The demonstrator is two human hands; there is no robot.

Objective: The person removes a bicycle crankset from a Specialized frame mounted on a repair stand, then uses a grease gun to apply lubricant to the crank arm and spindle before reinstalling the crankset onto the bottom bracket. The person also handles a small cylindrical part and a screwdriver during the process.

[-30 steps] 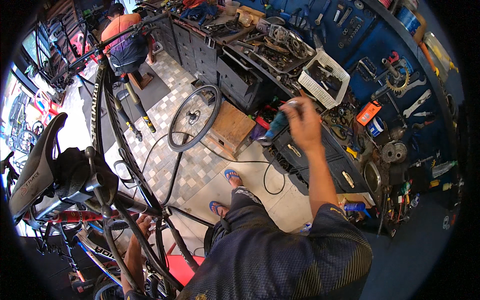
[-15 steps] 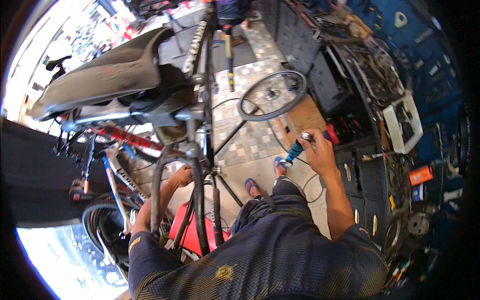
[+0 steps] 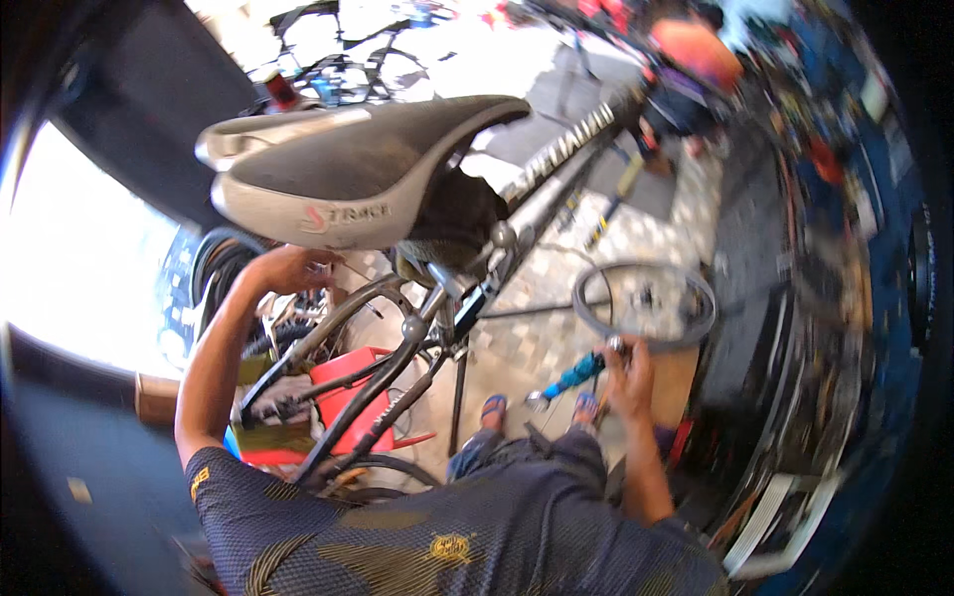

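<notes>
The right hand (image 3: 628, 372) is low and to the right, its fingers wrapped around a tool (image 3: 568, 379) with a blue grip and a metal tip — the tool slants down to the left, its shiny end hanging above the tiled floor (image 3: 556, 328) near the person's sandalled feet (image 3: 494, 406). The left hand (image 3: 293, 268) is raised on the other side, just under the saddle (image 3: 343, 169), close to the dark frame (image 3: 397, 348) tubes that run down from the seat post; its fingers are curled, but whether they pinch anything I cannot tell, since the view is blurred there. The saddle is grey and dark, long, pointing to the upper right, and fills the middle of the view. Below the left hand a red box (image 3: 348, 397) sits behind the frame tubes, amid cables and small parts. A loose wheel (image 3: 644, 303) stands on the floor just beyond the right hand, its rim right above the knuckles. The top tube (image 3: 571, 149) runs up to the right toward another person (image 3: 696, 50) in an orange top, far off and blurred. To the right a cluttered desk (image 3: 795, 328) curves along the rim — what lies on it is too smeared to tell.
</notes>
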